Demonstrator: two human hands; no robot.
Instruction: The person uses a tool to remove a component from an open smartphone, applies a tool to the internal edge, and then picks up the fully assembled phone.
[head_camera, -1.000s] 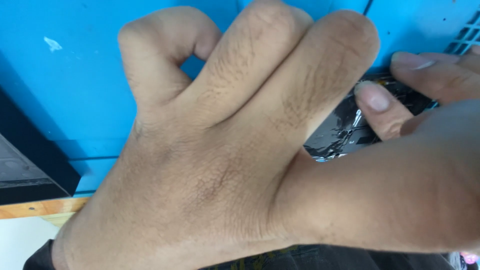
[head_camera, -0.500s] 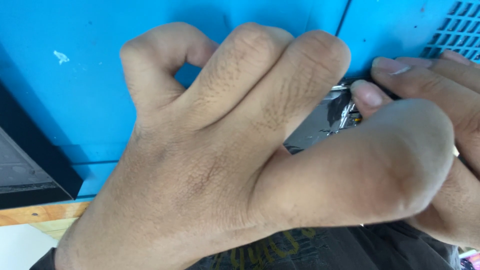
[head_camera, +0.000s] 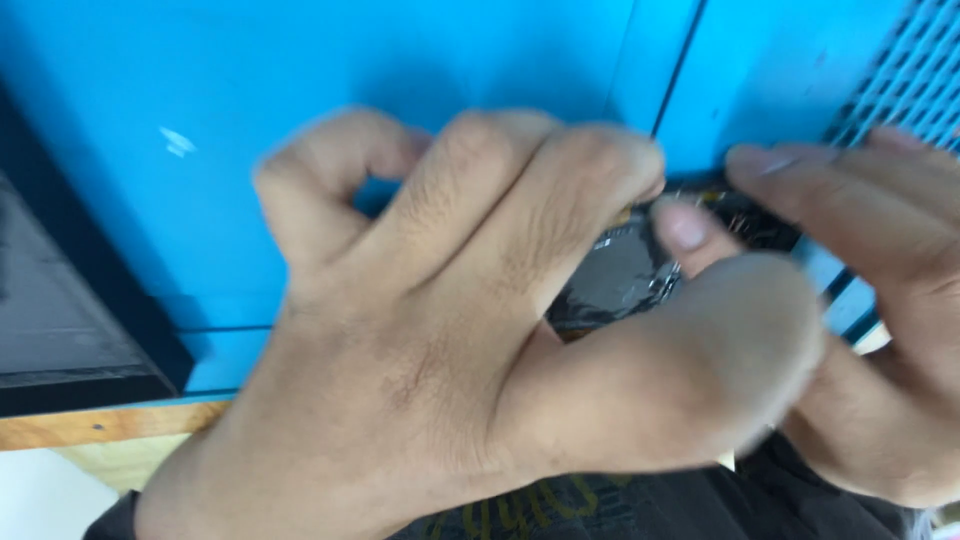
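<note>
A: In the head view, what are the hands doing?

B: The left hand (head_camera: 430, 370) is filling most of the frame, knuckles curled over, its thumb lying across the front. Its fingers (head_camera: 560, 190) are bunching together over a small dark, shiny piece (head_camera: 615, 280), which is sitting between both hands, over the blue mat (head_camera: 300, 80).

A: And the right hand?

B: The right hand (head_camera: 880, 300) is coming in from the right edge. One fingertip (head_camera: 685, 225) is pressing on the piece's upper right edge, and another finger is lying along the top. So both hands are pinching the same piece.

A: How is it likely to handle?

B: It is looking thin, crinkled and glossy, like foil or film, so I am judging it light, limp and easy to crease or tear. The gloss suggests it may be slippery. Gripping it by its edges with fingertips seems safest, rather than squeezing the middle.

A: Anything else around?

B: A black frame (head_camera: 90, 370) is lying at the left, a wooden edge (head_camera: 100, 425) is showing below the mat, and a grid pattern (head_camera: 900, 70) is marking the mat's top right corner. The picture is blurring, so finer detail is escaping me.
</note>
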